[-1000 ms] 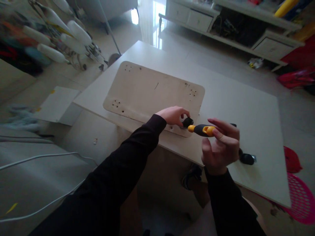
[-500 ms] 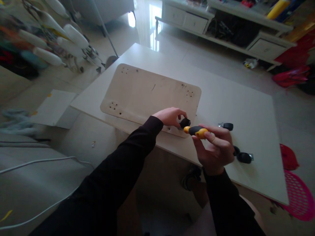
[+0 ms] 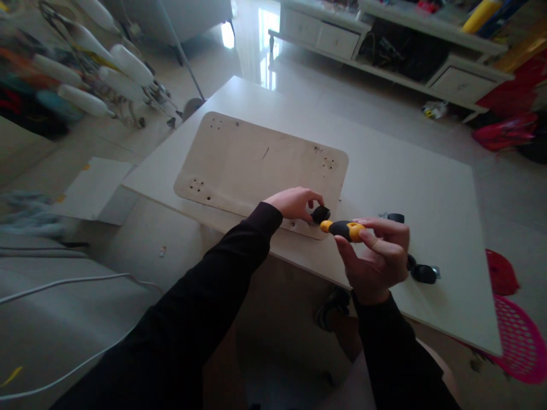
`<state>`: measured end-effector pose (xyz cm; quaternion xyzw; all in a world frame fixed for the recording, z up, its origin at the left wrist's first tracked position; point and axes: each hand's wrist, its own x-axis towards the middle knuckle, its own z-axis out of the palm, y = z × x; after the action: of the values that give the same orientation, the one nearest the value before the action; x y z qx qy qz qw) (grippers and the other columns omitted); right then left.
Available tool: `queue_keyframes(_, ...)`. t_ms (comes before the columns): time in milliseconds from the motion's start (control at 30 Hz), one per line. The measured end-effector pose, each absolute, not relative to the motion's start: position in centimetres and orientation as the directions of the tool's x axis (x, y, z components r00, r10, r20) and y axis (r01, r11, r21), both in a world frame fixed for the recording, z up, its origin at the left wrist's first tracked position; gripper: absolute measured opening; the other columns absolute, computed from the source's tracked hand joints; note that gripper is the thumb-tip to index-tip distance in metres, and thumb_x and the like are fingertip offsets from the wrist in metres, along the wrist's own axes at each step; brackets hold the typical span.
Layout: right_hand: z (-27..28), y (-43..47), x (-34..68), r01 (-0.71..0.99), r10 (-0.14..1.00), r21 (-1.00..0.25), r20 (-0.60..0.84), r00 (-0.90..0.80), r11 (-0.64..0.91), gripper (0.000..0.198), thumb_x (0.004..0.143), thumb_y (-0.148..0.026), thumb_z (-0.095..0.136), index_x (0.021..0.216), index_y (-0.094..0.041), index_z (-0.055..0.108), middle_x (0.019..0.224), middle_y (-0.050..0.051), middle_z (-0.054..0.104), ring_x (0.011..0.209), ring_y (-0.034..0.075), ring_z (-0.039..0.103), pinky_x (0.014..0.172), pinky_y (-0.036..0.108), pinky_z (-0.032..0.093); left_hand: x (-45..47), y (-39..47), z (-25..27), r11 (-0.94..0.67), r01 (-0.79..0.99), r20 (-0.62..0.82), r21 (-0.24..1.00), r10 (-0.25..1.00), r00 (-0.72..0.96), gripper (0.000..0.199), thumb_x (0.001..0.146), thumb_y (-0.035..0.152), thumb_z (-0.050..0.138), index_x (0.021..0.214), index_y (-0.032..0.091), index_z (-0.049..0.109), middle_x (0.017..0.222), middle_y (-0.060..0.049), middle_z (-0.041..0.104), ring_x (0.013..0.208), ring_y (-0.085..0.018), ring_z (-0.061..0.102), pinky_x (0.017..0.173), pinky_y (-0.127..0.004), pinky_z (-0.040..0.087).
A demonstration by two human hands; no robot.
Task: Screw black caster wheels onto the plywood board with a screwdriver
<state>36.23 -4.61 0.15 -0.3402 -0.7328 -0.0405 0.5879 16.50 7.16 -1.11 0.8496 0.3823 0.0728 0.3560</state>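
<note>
A pale board [image 3: 256, 159] with rounded corners and groups of small holes near its corners lies flat on the white table. At its near right corner my left hand [image 3: 296, 203] grips a black caster wheel [image 3: 320, 214]; the caster's base is mostly hidden. Just right of it, my right hand [image 3: 378, 253] holds a yellow and black screwdriver [image 3: 342, 229] by the handle, with its handle end towards me. The screwdriver's shaft and tip cannot be seen. Beyond my right hand, loose casters [image 3: 424, 274] lie on the table, one of them [image 3: 396, 218] partly behind my fingers.
The white table [image 3: 444, 193] stretches right past the board. A white cabinet [image 3: 325, 40] stands across the tiled floor. A pink basket [image 3: 519, 339] is by the table's right end, and a white box [image 3: 92, 188] sits on the floor at the left.
My right hand and the screwdriver handle have shifted very slightly to the right, and the handle has turned a little. My left hand stays on the caster at the board's corner.
</note>
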Motion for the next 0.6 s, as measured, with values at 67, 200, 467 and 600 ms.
queue_keyframes(67, -0.06, -4.54, 36.24, 0.482, 0.501, -0.403, 0.861, -0.089, 0.778, 0.045, 0.081, -0.014, 0.079, 0.121, -0.025, 0.063, 0.129, 0.01, 0.073, 0.111, 0.026, 0.077, 0.081, 0.044, 0.068, 16.51, 7.15, -1.14, -0.458, 0.601, -0.144, 0.655, 0.704, 0.695, 0.05, 0.079, 0.024, 0.082, 0.129, 0.021, 0.077, 0.115, -0.007, 0.08, 0.081, -0.016, 0.067, 0.074, -0.027, 0.046)
queue_keyframes(200, 0.19, -4.62, 36.08, 0.498, 0.479, -0.358, 0.867, -0.138, 0.79, 0.049, 0.077, -0.006, 0.081, 0.12, -0.024, 0.063, 0.125, 0.009, 0.076, 0.107, 0.025, 0.08, 0.08, 0.04, 0.068, 16.52, 7.11, -1.04, -0.467, 0.595, -0.137, 0.654, 0.701, 0.7, 0.05, 0.079, 0.022, 0.083, 0.128, 0.02, 0.077, 0.113, -0.007, 0.08, 0.083, -0.016, 0.068, 0.075, -0.027, 0.046)
queue_keyframes(467, 0.22, -4.8, 36.06, 0.469, 0.55, -0.445, 0.829, -0.108, 0.763, 0.039, 0.085, -0.012, 0.073, 0.12, -0.024, 0.062, 0.13, 0.01, 0.074, 0.113, 0.026, 0.077, 0.085, 0.046, 0.069, 16.54, 7.15, -1.36, -0.459, 0.601, -0.137, 0.654, 0.71, 0.691, 0.051, 0.078, 0.023, 0.082, 0.128, 0.022, 0.078, 0.112, -0.006, 0.08, 0.081, -0.016, 0.067, 0.073, -0.026, 0.046)
queue_keyframes(600, 0.61, -4.96, 35.71, 0.503, 0.536, -0.407, 0.833, -0.138, 0.762, 0.042, 0.08, -0.008, 0.08, 0.116, -0.025, 0.065, 0.12, 0.008, 0.076, 0.106, 0.022, 0.079, 0.08, 0.04, 0.07, 16.53, 7.14, -1.45, -0.452, 0.594, -0.138, 0.665, 0.708, 0.692, 0.05, 0.079, 0.023, 0.08, 0.129, 0.021, 0.078, 0.112, -0.007, 0.08, 0.081, -0.016, 0.068, 0.074, -0.026, 0.048)
